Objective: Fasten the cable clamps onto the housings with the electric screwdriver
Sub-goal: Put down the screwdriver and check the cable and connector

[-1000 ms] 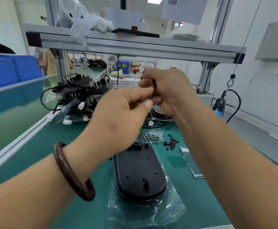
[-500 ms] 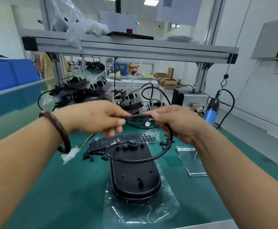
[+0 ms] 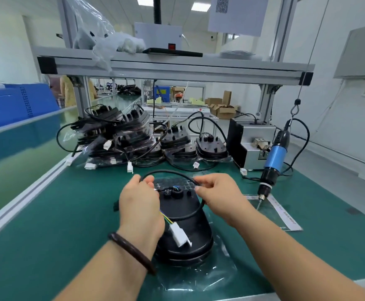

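Head cam: the green mat [image 3: 57,224] has open room on my left, out to the bench rail. A pile of housings [image 3: 120,135] with cables crowds the back, and the electric screwdriver [image 3: 273,157] hangs tip-down off to the right. The housing [image 3: 185,231] sits on plastic wrap [image 3: 199,279] right in front of me. My left hand [image 3: 140,205] and right hand [image 3: 218,194] hover over its far end, apart, each pinching the black cable [image 3: 172,172] loop.

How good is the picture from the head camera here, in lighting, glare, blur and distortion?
Head view: bright, even light from the ceiling panels, with soft shadows; head view: the wide lens makes the frame post lean and stretches the forearms; head view: glare streaks the plastic bag under the housing, and the fingers of the right hand blur slightly where they pinch the cable.
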`<act>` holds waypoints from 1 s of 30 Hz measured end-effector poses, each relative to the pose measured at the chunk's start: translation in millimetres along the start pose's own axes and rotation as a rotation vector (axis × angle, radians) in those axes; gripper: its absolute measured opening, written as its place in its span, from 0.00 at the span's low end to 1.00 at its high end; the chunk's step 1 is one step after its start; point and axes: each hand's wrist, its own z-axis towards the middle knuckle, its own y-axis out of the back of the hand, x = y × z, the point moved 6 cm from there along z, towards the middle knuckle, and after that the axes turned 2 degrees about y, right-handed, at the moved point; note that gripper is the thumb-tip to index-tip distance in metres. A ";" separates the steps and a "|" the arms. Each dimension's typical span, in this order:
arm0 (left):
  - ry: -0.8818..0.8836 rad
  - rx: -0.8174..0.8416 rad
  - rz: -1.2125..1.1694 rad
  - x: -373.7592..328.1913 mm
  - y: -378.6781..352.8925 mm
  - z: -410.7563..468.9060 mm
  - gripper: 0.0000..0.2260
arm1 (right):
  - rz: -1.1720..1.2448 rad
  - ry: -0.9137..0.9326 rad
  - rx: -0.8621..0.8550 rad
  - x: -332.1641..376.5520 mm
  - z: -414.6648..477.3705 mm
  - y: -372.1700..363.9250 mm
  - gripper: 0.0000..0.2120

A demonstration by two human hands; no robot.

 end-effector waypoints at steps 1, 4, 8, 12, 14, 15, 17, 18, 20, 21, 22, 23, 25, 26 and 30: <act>-0.043 -0.012 0.079 3.8 3.8 -0.6 0.16 | -0.051 0.000 0.008 -1.5 -1.2 -3.1 0.16; -0.169 -0.069 0.338 7.4 14.1 -6.5 0.17 | -0.139 -0.041 0.022 -9.1 -5.6 -9.0 0.14; -0.243 -0.057 0.629 3.6 22.7 -6.9 0.21 | -0.204 -0.036 -0.016 -11.1 -14.0 -7.9 0.15; -0.075 0.016 0.701 19.1 38.5 -6.5 0.19 | -0.270 -0.001 0.037 -7.6 -20.4 -7.5 0.16; -0.022 0.053 0.636 23.2 37.9 -10.3 0.19 | -0.254 -0.015 0.072 -7.3 -22.9 -9.3 0.17; 0.004 0.061 0.594 24.2 37.2 -11.5 0.19 | -0.221 -0.031 0.088 -7.5 -24.3 -11.3 0.18; 0.052 0.078 0.523 24.4 34.4 -14.2 0.20 | -0.164 -0.063 0.096 -8.1 -26.4 -15.1 0.19; 0.065 0.088 0.499 23.8 33.2 -16.0 0.20 | -0.143 -0.073 0.083 -8.8 -26.9 -16.1 0.19; 0.066 0.106 0.454 21.1 30.4 -20.6 0.21 | -0.095 -0.090 0.048 -10.8 -26.7 -17.1 0.20; 0.057 0.114 0.439 18.1 28.9 -23.1 0.21 | -0.066 -0.097 0.032 -11.0 -26.0 -17.7 0.19; 0.048 0.122 0.430 15.0 27.4 -24.9 0.21 | -0.036 -0.102 0.017 -10.3 -25.0 -17.9 0.19; 0.037 0.129 0.418 11.0 26.3 -25.9 0.21 | -0.010 -0.103 0.006 -8.1 -23.7 -18.4 0.19; 0.010 0.138 0.381 0.9 25.2 -27.0 0.21 | 0.019 -0.093 0.006 1.1 -20.0 -20.7 0.19; -0.003 0.137 0.366 -4.4 25.9 -26.7 0.21 | 0.029 -0.083 0.014 7.5 -17.3 -23.1 0.19; -0.055 0.115 0.342 -27.2 38.6 -24.4 0.21 | 0.034 -0.034 0.081 34.9 -4.8 -43.7 0.20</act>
